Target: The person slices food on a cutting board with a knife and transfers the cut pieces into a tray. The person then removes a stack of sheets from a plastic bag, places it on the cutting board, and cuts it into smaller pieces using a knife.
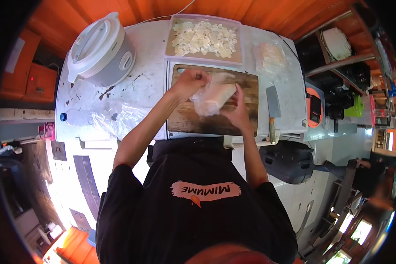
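Above a worn wooden cutting board (189, 121) I hold a clear plastic bag (202, 104) with a pale, smooth-edged block or stack (221, 96) in it. My left hand (192, 82) pinches the bag's upper left part between thumb and fingers. On the other side, my right hand (238, 109) grips the right end of the wrapped block, thumb below and fingers above. What exactly the pale block is, I cannot tell. A cleaver (273, 102) with a wooden handle lies to the right of the board.
Behind the board, a plastic tray (174, 58) holds many small pale cut pieces. Another wrapped pale pack (269, 57) lies at the back right. At the left stand a large white-lidded container (103, 53), crumpled plastic (121, 119) and a bottle (75, 118). An orange scale (314, 107) sits beyond the table's right edge.
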`<state>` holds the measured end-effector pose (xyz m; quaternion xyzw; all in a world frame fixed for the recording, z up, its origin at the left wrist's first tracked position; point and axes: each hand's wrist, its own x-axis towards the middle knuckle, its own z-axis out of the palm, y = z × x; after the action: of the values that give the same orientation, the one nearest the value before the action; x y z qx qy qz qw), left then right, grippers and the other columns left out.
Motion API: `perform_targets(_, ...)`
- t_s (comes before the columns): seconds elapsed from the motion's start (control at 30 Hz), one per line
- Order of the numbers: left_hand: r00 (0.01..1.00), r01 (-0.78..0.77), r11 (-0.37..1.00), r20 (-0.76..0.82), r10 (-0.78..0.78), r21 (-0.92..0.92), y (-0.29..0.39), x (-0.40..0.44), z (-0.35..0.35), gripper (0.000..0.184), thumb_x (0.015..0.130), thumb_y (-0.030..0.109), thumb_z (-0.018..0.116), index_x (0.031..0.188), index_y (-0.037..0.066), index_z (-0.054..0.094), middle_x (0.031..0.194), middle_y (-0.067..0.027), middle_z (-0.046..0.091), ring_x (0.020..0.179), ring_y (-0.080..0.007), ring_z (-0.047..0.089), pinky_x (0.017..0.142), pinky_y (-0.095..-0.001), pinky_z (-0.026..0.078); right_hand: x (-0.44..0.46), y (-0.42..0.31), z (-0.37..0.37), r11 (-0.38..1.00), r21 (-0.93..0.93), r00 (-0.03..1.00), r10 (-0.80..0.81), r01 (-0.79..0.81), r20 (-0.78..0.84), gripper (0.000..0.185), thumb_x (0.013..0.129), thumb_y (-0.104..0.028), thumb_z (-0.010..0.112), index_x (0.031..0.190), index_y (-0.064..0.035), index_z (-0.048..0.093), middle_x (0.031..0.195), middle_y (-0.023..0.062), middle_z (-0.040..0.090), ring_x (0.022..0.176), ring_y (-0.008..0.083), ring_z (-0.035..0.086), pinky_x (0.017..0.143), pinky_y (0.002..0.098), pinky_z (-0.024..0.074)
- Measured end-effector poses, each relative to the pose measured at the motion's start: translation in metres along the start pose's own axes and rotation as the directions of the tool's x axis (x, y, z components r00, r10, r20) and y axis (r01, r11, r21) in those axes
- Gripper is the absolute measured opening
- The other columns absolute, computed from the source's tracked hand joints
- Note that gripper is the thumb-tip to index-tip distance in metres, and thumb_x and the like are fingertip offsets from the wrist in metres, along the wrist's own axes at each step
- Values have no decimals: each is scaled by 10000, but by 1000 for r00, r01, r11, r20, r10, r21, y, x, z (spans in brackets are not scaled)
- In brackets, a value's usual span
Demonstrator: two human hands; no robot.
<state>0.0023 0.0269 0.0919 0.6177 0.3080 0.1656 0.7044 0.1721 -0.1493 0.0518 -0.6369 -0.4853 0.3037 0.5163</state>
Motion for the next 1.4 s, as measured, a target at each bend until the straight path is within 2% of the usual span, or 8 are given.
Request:
perform_targets(0.1, 986, -133, 916, 44, 162, -378, 68, -25, 17, 91, 859, 98, 702, 851, 7, 697, 761, -34, 658, 687, -87, 589, 609, -255, 476, -1, 5, -12, 970, 201, 990, 141, -137, -3, 777, 747, -47, 752, 1411, -85, 350, 1332, 133, 494, 1105, 210, 566, 930, 334, 483)
perform_targets(0.23, 998, -66, 985, -9, 68, 160, 77, -40, 35, 124, 798, 115, 764, 802, 28, 675, 777, -42, 669, 684, -90, 597, 619, -236, 469, -1, -12, -12, 869, 391, 952, 293, -303, 85, 288, 910, -88, 608, 1182, -8, 556, 1053, 88, 661, 818, 145, 651, 712, 281, 550)
perform_targets(0.83, 986, 31, 986, 154, -57, 165, 19, -43, 58, 221, 718, 87, 827, 778, 5, 630, 644, -8, 596, 608, -54, 540, 568, -236, 446, -20, -37, -55, 476, 793, 850, 517, -381, 98, 251, 929, -184, 640, 723, -109, 518, 577, -41, 407, 534, 103, 468, 507, 271, 417)
perform_targets(0.97, 980, -126, 946, -107, 165, 299, 31, -51, 76, 209, 753, 94, 802, 697, 4, 622, 615, -10, 587, 573, -59, 532, 525, -237, 431, -39, -30, -78, 630, 652, 855, 515, -423, 57, 222, 923, -179, 639, 749, -82, 541, 596, -5, 484, 557, 112, 503, 526, 282, 440)
perform_targets(1.03, 940, -160, 876, -200, 276, 455, 41, -56, 88, 217, 761, 107, 798, 711, -3, 618, 617, -27, 594, 565, -66, 548, 508, -239, 434, -52, -57, -81, 897, -347, 933, 161, -275, -323, 154, 904, -159, 642, 818, -45, 584, 674, 45, 589, 629, 130, 572, 571, 298, 472)
perform_targets(1.17, 870, -279, 846, -252, 423, 455, 55, -61, 117, 221, 782, 103, 777, 713, -18, 605, 625, -61, 600, 548, -92, 563, 502, -261, 446, -49, -101, -52, 1000, -24, 958, 2, -10, -288, 124, 888, -143, 637, 906, -21, 631, 794, 81, 663, 723, 193, 637, 688, 332, 511)
perform_targets(1.23, 823, -425, 795, -182, 538, 432, 59, -63, 131, 212, 799, 100, 757, 720, -23, 605, 646, -104, 614, 523, -142, 573, 496, -298, 458, -35, -81, -36, 955, -204, 934, 262, -215, 243, 215, 906, -164, 608, 1076, -31, 610, 1009, 109, 656, 918, 225, 633, 836, 359, 499)
perform_targets(1.4, 794, -520, 707, -34, 607, 478, 29, -65, 161, 199, 809, 134, 685, 744, 4, 548, 715, -163, 599, 678, -355, 610, 625, -424, 489, -20, 39, 11, 998, 57, 985, -16, 6, 174, 356, 938, -158, 556, 1269, -40, 496, 1266, 129, 541, 1155, 250, 531, 997, 367, 428)
